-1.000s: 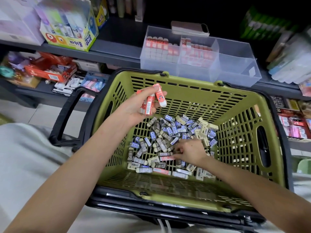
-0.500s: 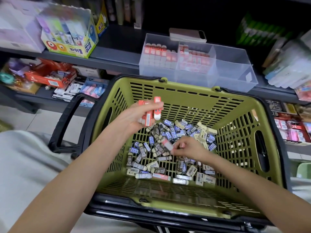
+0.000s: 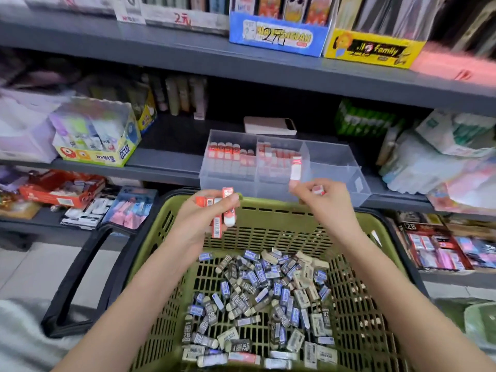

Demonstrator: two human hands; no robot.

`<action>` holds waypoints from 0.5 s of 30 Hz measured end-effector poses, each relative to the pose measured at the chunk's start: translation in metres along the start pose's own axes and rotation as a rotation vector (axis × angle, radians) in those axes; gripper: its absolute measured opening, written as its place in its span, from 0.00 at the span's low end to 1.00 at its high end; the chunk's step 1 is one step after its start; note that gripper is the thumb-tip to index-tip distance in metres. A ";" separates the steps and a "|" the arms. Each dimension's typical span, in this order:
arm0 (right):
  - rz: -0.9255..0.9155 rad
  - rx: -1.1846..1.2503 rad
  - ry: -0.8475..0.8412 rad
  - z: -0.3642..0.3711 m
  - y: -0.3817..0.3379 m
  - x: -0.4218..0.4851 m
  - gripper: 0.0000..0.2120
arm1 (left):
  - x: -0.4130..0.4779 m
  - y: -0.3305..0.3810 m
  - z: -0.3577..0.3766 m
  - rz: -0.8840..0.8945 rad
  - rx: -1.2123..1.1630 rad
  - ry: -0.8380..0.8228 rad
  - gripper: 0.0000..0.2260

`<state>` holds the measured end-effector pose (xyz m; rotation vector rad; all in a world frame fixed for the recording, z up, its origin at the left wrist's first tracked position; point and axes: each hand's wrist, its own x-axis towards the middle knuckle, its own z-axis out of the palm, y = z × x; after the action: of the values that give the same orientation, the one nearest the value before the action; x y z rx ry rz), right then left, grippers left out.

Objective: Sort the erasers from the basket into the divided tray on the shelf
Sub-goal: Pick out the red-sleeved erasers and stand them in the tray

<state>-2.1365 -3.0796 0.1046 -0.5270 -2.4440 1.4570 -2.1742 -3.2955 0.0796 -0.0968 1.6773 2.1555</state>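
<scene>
A green basket (image 3: 381, 267) in front of me holds a heap of blue, black and cream erasers (image 3: 264, 299). My left hand (image 3: 201, 218) is raised over the basket's far rim, shut on several red-and-white erasers (image 3: 224, 216). My right hand (image 3: 322, 200) is lifted beside it, pinching one red-and-white eraser (image 3: 296, 167) upright at its fingertips, with another small one tucked against its fingers. Just behind stands the clear divided tray (image 3: 335, 167) on the shelf. Its left and middle compartments hold rows of red-and-white erasers; the right compartment looks empty.
A phone (image 3: 269, 125) lies on the shelf behind the tray. A yellow glue box (image 3: 99, 140) stands to the left, white packets (image 3: 442, 154) to the right. Lower shelves hold more stationery. The basket's black handle (image 3: 77, 277) hangs down on the left.
My right hand left the heap in the basket and rose toward the tray with a red-and-white eraser. My left hand also rose with its erasers. The view tilted upward.
</scene>
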 end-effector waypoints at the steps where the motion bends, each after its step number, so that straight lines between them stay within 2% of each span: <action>1: -0.017 -0.070 0.046 -0.002 -0.006 0.014 0.19 | 0.003 0.004 0.000 0.017 0.007 0.006 0.18; 4: -0.020 -0.330 0.130 -0.002 -0.022 0.058 0.24 | 0.014 0.014 0.002 0.053 0.004 0.006 0.15; 7: 0.023 -0.538 0.109 0.008 -0.034 0.095 0.26 | 0.025 0.020 0.005 0.063 -0.012 0.003 0.12; 11: 0.089 -0.761 -0.062 0.017 -0.041 0.131 0.20 | 0.037 0.027 0.007 0.065 0.011 0.000 0.14; 15: 0.119 -0.804 -0.251 0.020 -0.051 0.146 0.19 | 0.045 0.033 0.007 0.070 0.021 0.002 0.19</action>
<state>-2.2853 -3.0556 0.1439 -0.6682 -3.2087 0.5251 -2.2259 -3.2831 0.0984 -0.0345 1.7280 2.1883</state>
